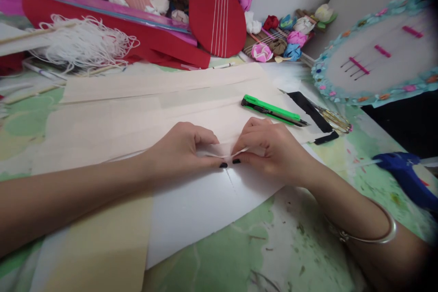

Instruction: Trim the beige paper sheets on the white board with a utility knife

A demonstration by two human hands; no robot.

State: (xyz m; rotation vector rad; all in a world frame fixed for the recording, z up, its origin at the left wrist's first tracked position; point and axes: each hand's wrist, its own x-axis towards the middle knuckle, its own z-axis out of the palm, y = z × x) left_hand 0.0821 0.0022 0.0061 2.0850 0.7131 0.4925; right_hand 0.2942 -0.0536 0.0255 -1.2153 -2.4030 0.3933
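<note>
Craft table with a green-patterned cover (219,255), backed by a red lute-shaped model (217,18). A thin paper piece (224,149) lies between both hands, above a white sheet (188,228). Right hand (275,148): fingertips nearly closed, pinching the paper. Left hand (179,148): thumb and index slightly parted around its edge; firmness of grip cannot be told. The step in hand appears to be fingertip shaping; the next move calls for light, even tension. Green utility knife (272,110) nearby; no legible brand or writing.
</note>
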